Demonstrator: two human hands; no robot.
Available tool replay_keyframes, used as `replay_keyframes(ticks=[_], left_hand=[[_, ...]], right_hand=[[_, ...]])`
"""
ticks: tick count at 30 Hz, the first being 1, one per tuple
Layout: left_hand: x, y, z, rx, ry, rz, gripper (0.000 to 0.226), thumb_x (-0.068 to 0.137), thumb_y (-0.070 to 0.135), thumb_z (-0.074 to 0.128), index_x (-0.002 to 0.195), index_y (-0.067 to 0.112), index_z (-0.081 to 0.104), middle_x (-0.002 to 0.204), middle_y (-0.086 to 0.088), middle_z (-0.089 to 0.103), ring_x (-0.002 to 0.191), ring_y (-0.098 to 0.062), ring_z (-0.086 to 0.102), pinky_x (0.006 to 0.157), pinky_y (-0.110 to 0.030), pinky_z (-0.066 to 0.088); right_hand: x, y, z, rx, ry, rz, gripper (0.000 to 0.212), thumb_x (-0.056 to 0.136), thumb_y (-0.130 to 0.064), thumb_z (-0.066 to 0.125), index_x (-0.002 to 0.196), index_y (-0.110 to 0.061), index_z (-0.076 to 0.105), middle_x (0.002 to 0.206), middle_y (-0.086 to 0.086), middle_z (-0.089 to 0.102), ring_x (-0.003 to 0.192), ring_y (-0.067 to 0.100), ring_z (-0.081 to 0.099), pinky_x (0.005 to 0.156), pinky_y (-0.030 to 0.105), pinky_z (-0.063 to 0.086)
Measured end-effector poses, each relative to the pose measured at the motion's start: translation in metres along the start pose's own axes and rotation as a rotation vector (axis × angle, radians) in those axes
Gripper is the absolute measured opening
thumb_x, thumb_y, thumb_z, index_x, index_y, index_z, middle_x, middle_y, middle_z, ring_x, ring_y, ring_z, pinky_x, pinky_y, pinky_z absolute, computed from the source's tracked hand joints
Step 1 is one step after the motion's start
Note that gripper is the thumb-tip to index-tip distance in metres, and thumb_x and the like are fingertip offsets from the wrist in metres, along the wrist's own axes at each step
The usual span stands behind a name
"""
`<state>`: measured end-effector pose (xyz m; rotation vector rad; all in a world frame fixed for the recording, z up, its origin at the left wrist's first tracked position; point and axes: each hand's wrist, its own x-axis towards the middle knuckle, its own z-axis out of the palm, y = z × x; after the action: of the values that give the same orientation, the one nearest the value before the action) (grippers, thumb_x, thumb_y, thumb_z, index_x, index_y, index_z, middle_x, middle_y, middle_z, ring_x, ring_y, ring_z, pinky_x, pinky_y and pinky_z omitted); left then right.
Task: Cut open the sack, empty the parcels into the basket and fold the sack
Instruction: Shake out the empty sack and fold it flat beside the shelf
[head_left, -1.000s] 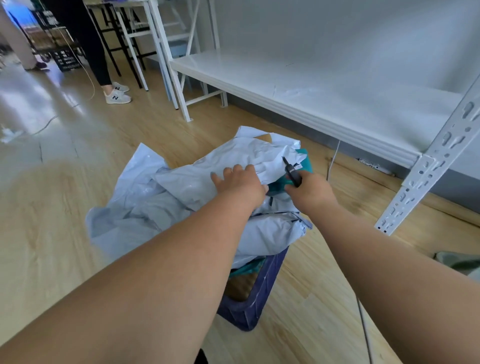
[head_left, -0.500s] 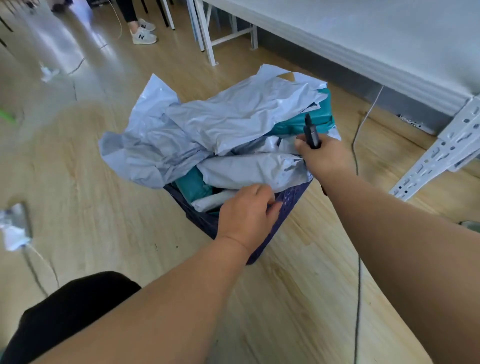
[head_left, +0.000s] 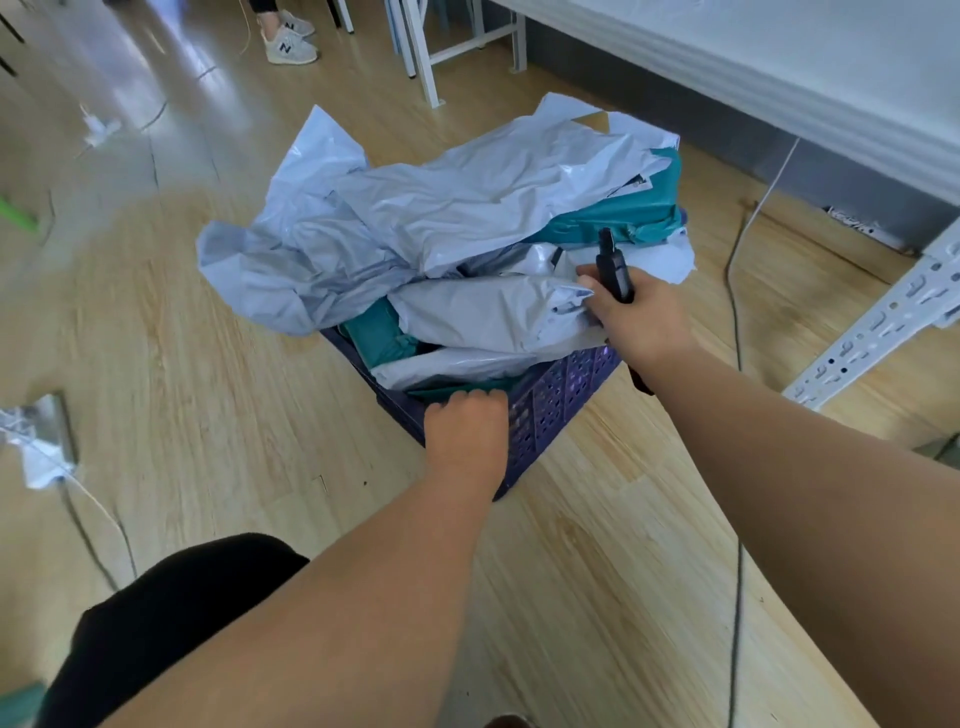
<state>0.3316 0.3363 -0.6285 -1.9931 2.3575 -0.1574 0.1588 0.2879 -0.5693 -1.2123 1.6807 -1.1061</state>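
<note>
Parcels (head_left: 498, 322) fill basket (head_left: 550, 410); left hand (head_left: 467, 431) grips rim.

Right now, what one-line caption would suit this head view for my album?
Left hand gripping a purple basket heaped with parcels, right hand holding a black cutter.

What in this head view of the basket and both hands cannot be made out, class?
- Basket floor, head view: buried under parcels.
- Left hand fingertips: curled over the rim.
- Cutter handle: inside the right hand.
- Parcel labels: too small.
- Sack: indistinguishable among grey plastic.
</note>
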Motion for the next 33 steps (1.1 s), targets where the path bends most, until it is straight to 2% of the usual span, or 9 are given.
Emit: replay_keyframes(ticks=[3,5,14,19,21,23,26,30,33], left_hand=[[0.027,-0.032,0.007,-0.005,-0.07,-0.127,0.019,0.081,0.003,0.065,0.1,0.008,0.065,0.095,-0.008,0.066,0.094,-0.025,0.061,0.062,-0.032,0.044],[0.049,-0.058,0.011,0.035,-0.111,-0.17,0.027,0.09,0.003,0.055,0.116,0.008,0.057,0.113,-0.009,0.061,0.111,-0.025,0.054,0.074,-0.036,0.049],[0.149,-0.16,0.035,-0.068,-0.019,-0.263,0.024,0.093,0.003,0.049,0.116,0.005,0.055,0.116,-0.014,0.061,0.107,-0.028,0.06,0.079,-0.036,0.05],[0.169,-0.178,0.06,-0.405,0.209,-0.386,0.038,0.086,-0.003,0.054,0.122,0.006,0.053,0.122,-0.016,0.054,0.108,-0.033,0.054,0.08,-0.043,0.048],[0.159,-0.166,0.074,-0.459,0.357,-0.22,0.045,0.075,-0.005,0.063,0.118,0.008,0.058,0.115,-0.013,0.059,0.103,-0.033,0.057,0.077,-0.043,0.049],[0.151,-0.148,0.089,-0.361,0.416,0.125,0.05,0.068,-0.002,0.071,0.114,0.014,0.062,0.113,-0.006,0.061,0.104,-0.029,0.058,0.081,-0.039,0.05],[0.159,-0.122,0.094,-0.23,0.285,0.461,0.062,0.074,0.004,0.067,0.133,0.017,0.052,0.138,-0.006,0.051,0.13,-0.028,0.045,0.106,-0.043,0.04],[0.178,-0.093,0.086,0.03,0.162,0.571,0.074,0.094,0.011,0.047,0.154,0.022,0.005,0.162,-0.006,-0.004,0.149,-0.029,-0.003,0.119,-0.044,-0.001],[0.183,-0.078,0.075,0.062,0.17,0.508,0.075,0.092,0.011,0.05,0.154,0.02,0.008,0.162,-0.011,0.0,0.148,-0.032,0.0,0.118,-0.046,0.003]], right_hand=[[0.004,-0.005,0.014,-0.002,-0.025,-0.021,0.021,0.091,-0.04,0.06,0.111,-0.034,0.067,0.097,-0.007,0.07,0.095,0.017,0.065,0.092,0.046,0.053],[0.008,-0.006,0.023,-0.001,-0.004,-0.027,0.021,0.092,-0.038,0.06,0.111,-0.032,0.067,0.089,-0.009,0.069,0.088,0.016,0.066,0.089,0.046,0.054],[0.047,-0.007,0.077,-0.101,0.015,-0.01,0.023,0.09,-0.04,0.061,0.113,-0.037,0.067,0.095,-0.015,0.066,0.097,0.017,0.064,0.09,0.047,0.054],[0.067,-0.009,0.097,-0.113,0.048,0.041,0.025,0.091,-0.042,0.059,0.116,-0.039,0.064,0.1,-0.009,0.067,0.099,0.02,0.064,0.091,0.047,0.053],[0.069,-0.008,0.103,-0.112,0.082,0.062,0.022,0.092,-0.04,0.059,0.113,-0.039,0.063,0.102,0.001,0.069,0.098,0.027,0.064,0.088,0.051,0.054],[0.07,-0.004,0.107,-0.111,0.135,0.083,0.016,0.092,-0.038,0.059,0.107,-0.038,0.063,0.103,0.011,0.069,0.097,0.032,0.065,0.084,0.055,0.054],[0.075,0.005,0.111,-0.103,0.204,0.127,0.007,0.092,-0.039,0.058,0.098,-0.038,0.06,0.098,0.011,0.069,0.093,0.031,0.065,0.083,0.055,0.055],[0.078,0.02,0.111,-0.095,0.287,0.179,0.008,0.09,-0.04,0.058,0.09,-0.032,0.06,0.09,0.006,0.069,0.089,0.03,0.065,0.081,0.053,0.055],[0.079,0.027,0.107,-0.095,0.322,0.206,0.006,0.091,-0.039,0.058,0.088,-0.033,0.059,0.088,0.005,0.069,0.089,0.029,0.065,0.081,0.053,0.055]])
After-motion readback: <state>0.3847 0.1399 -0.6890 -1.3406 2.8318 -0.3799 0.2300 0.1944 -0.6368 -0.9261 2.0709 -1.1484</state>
